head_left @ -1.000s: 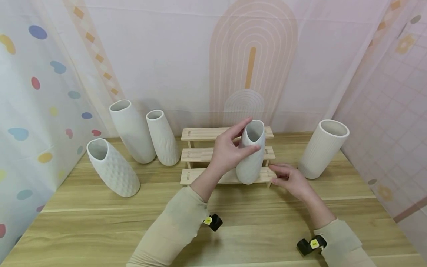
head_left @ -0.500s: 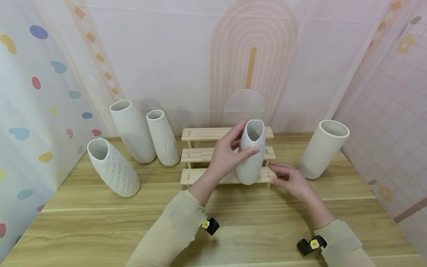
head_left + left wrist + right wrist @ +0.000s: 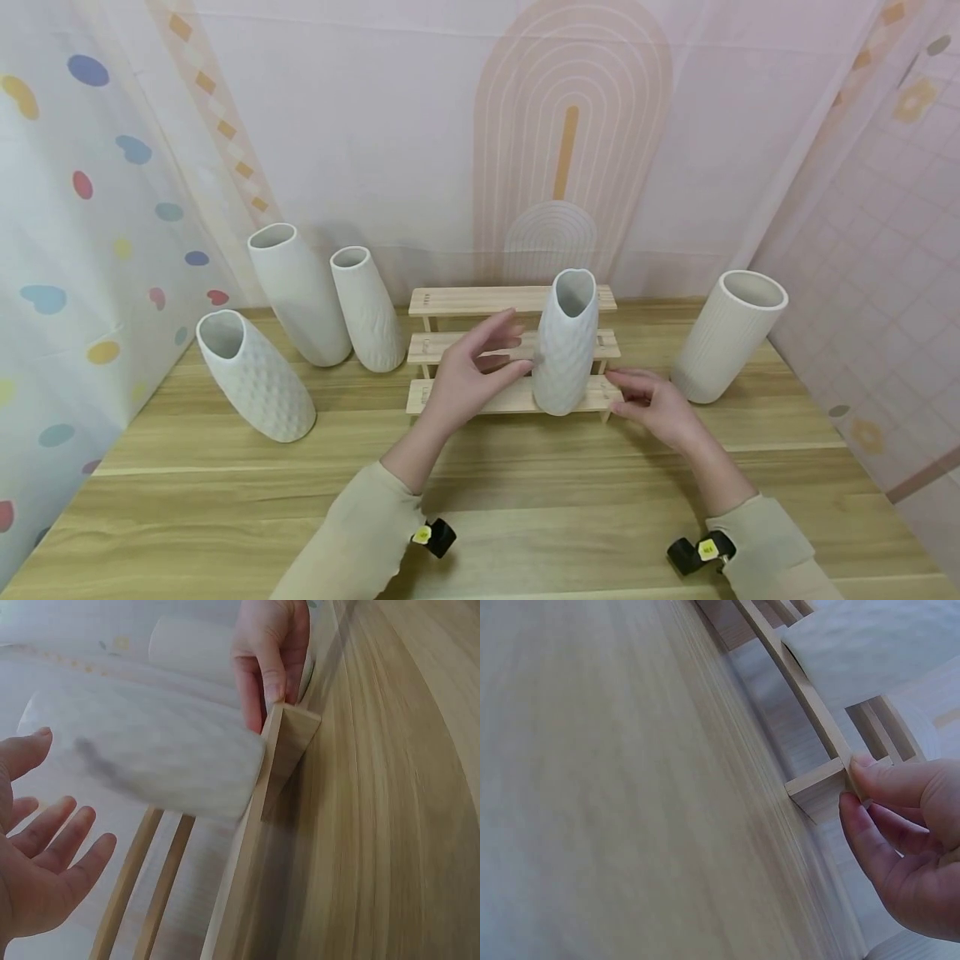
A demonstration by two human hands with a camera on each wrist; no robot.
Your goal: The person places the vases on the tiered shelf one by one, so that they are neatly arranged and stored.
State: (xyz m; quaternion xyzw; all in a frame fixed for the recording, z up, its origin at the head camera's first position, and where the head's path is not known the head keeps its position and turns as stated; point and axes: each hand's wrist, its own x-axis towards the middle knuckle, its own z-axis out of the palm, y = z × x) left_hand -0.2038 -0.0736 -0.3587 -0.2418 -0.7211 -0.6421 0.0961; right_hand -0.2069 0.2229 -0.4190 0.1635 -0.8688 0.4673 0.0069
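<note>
A white textured vase (image 3: pixel 566 358) with a wavy rim stands upright on the lowest step of a three-tier wooden rack (image 3: pixel 450 396), toward its right end. Just left of the vase is my left hand (image 3: pixel 472 375), fingers spread and apart from it; in the left wrist view a gap shows between the fingers (image 3: pixel 82 862) and the vase (image 3: pixel 150 750). At the rack's right end my right hand (image 3: pixel 656 408) pinches the end of the lowest step, thumb on top and fingers beneath, plain in the right wrist view at the step's corner (image 3: pixel 847 769).
Left of the rack stand a dimpled white vase (image 3: pixel 262 387), a tall smooth one (image 3: pixel 300 300) and a slim one with a carved pattern (image 3: pixel 369 321). A ribbed cylindrical vase (image 3: pixel 723 342) is close beyond my right hand. A printed curtain (image 3: pixel 360 125) backs the wooden table (image 3: pixel 225 517).
My left hand has let go of the textured vase and drawn away to the left. The vase stays on the lowest step. My right hand keeps its place on the rack's end.
</note>
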